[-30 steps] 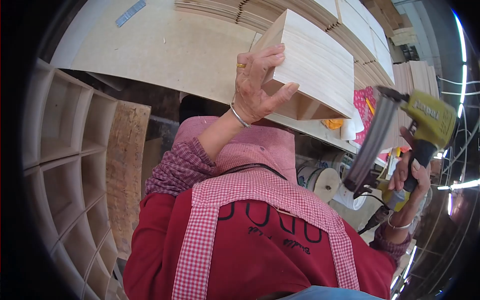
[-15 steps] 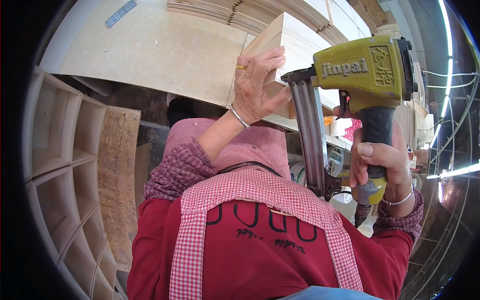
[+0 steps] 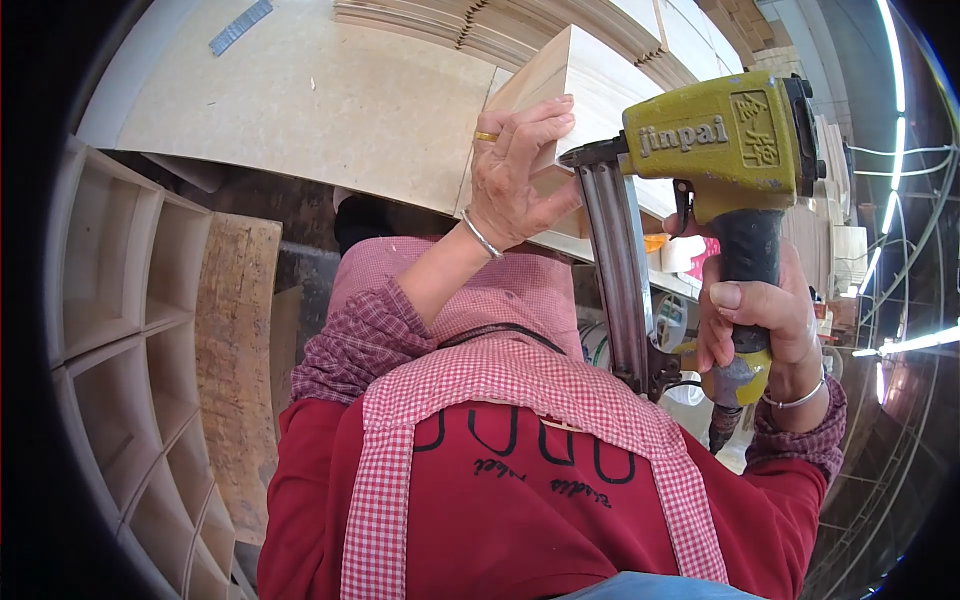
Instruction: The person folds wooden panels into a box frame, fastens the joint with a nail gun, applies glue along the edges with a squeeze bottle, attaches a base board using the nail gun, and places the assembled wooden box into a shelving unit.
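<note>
My right hand (image 3: 775,315) is wrapped round the black handle of a yellow pneumatic nail gun (image 3: 680,135), a finger near its trigger. The gun's nose meets the near edge of a pale wooden box (image 3: 605,85), and its long metal magazine points down towards my apron. On the box's near left corner, my left hand (image 3: 515,180) grips the wood, fingers over the side and thumb by the lower edge. Whether the nose presses on the wood or sits just off it, I cannot tell. Part of the box is hidden behind the gun.
A pale worktable (image 3: 300,120) carries stacked thin wooden boards (image 3: 500,25) at its far side and a grey strip of nails (image 3: 240,27) at the far left. Several open wooden boxes (image 3: 145,240) are stacked at left, beside a worn wooden board (image 3: 235,370).
The nail gun and my right hand have shifted very slightly to the left. My left hand and the box have barely moved to the right.
</note>
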Action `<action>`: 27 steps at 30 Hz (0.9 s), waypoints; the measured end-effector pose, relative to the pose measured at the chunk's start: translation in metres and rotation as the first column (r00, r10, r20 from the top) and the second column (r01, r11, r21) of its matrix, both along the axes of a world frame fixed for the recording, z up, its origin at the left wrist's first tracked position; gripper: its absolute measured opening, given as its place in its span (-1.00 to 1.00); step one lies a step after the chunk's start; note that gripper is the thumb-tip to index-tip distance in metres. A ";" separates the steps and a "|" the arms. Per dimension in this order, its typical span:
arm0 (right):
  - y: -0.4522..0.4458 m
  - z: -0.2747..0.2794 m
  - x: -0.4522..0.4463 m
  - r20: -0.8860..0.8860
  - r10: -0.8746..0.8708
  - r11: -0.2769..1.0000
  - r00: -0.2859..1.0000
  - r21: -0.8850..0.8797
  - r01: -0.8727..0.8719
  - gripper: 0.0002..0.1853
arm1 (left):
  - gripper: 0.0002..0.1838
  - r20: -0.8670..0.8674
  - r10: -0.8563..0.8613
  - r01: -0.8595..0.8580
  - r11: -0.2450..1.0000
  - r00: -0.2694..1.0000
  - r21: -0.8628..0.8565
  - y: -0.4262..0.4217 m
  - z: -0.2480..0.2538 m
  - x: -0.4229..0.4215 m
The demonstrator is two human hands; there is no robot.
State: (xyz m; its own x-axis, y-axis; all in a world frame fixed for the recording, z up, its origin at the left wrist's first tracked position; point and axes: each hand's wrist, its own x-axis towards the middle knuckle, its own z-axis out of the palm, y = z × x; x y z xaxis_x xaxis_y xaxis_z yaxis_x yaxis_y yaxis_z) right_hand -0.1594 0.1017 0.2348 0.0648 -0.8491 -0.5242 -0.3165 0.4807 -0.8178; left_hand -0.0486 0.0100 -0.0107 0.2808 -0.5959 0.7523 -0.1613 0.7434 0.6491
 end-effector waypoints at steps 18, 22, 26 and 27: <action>0.007 -0.009 -0.041 0.084 -0.167 0.981 0.982 -0.090 0.174 -0.41 | -0.52 0.040 -0.025 0.024 0.999 0.999 0.032 0.013 0.007 0.012; 0.007 -0.019 -0.055 0.155 -0.190 0.981 0.970 -0.010 0.194 -0.37 | -0.55 -0.148 -0.240 0.270 0.935 0.959 0.229 0.006 0.023 0.036; 0.008 -0.023 -0.065 0.154 -0.247 0.969 0.957 0.045 0.243 -0.35 | -0.55 -0.167 -0.228 0.280 0.845 0.959 0.455 -0.041 0.043 0.037; 0.008 -0.024 -0.066 0.156 -0.240 0.971 0.958 0.057 0.234 -0.34 | -0.57 -0.082 -0.252 0.258 0.826 0.964 0.501 -0.049 0.045 0.037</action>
State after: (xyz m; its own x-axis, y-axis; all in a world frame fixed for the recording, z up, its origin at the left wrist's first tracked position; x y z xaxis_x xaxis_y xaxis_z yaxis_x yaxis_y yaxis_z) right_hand -0.2250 0.1096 0.2112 -0.0500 -0.8301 -0.5554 -0.0561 0.5575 -0.8283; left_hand -0.0117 -0.0390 0.0342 0.0725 -0.9424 0.3264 -0.0017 0.3272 0.9450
